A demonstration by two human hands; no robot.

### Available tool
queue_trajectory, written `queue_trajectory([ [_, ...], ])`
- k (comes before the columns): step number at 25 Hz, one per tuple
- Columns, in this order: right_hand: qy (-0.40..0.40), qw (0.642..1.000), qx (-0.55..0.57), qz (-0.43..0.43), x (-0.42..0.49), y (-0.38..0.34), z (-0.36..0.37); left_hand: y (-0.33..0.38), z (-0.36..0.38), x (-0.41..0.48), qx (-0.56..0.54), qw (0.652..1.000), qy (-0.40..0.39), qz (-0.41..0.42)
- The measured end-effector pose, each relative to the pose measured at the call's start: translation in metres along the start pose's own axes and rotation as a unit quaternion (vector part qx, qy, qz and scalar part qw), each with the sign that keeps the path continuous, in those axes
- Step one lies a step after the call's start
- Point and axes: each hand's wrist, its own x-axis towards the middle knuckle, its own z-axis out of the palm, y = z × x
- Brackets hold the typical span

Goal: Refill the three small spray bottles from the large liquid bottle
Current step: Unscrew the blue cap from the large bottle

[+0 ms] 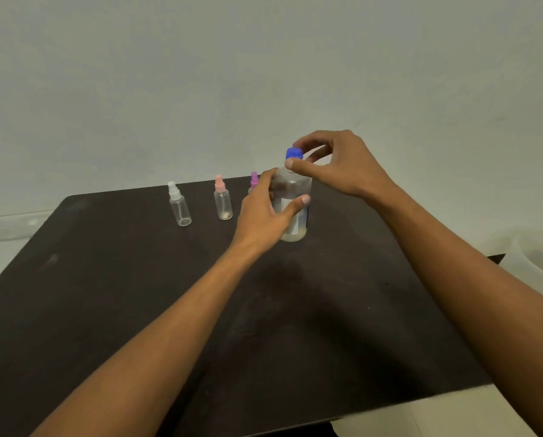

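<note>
Large bottle [290,186] stands upright on the dark desk [106,279], right of centre, toward the far edge. Left grip [264,212] is wrapped round its body, thumb across the label. Right grip [336,162] pinches the blue cap [294,152] from above, thumb and fingertips on it; the cap sits on the neck. Three sprayers stand in a row to the left: white sprayer [178,205] outermost, pink sprayer [223,200] in the middle, purple sprayer [254,179] just beside the large bottle, mostly hidden behind the left grip. White and pink look near empty.
</note>
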Motion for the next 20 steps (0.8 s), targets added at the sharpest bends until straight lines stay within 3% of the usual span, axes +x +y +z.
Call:
queue_trajectory([
  [2, -0.001, 0.999, -0.028, -0.034, 0.002, -0.024, -0.003, 0.001, -0.016, -0.014, 0.01, 1.0, 0.014, -0.002],
  [8, -0.102, 0.98, -0.148, -0.089, 0.011, -0.074, 0.001, -0.006, -0.046, -0.04, 0.034, 0.999, 0.04, 0.0],
  [15, -0.258, 0.947, -0.144, -0.123, 0.018, -0.096, -0.001, -0.009, -0.059, -0.052, 0.022, 0.999, 0.048, -0.007],
  [20, -0.157, 0.97, -0.156, -0.1, 0.019, -0.102, 0.012, -0.014, -0.062, -0.054, 0.018, 0.998, 0.054, -0.018],
])
